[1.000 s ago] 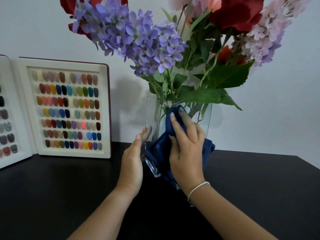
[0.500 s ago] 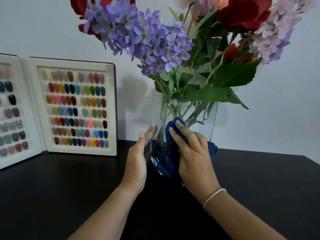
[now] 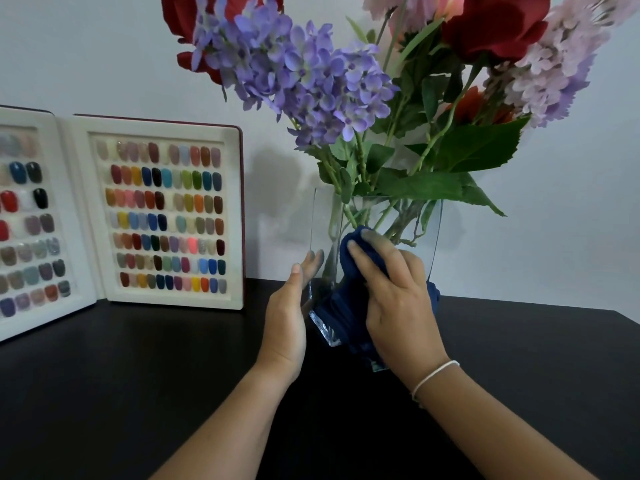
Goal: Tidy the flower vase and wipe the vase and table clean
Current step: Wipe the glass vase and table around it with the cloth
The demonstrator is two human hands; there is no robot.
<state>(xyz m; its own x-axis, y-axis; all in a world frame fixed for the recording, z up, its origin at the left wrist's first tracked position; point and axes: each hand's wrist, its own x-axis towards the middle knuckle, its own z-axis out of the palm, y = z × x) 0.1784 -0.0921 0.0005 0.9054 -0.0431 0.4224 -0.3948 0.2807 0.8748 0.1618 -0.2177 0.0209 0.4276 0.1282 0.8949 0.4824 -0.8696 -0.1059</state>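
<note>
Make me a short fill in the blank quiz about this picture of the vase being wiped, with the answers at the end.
1. The right hand presses a dark ____ cloth against the glass vase.
2. The left hand rests flat against the vase's ____ side.
3. The vase stands on a ____ table.
4. A white band circles the ____ wrist.

Answers: blue, left, black, right

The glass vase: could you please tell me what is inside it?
Inside the glass vase stand green flower stems, visible through its upper wall. The lower part is covered by the blue cloth under the right hand, so the stem ends and any water cannot be seen.
</note>
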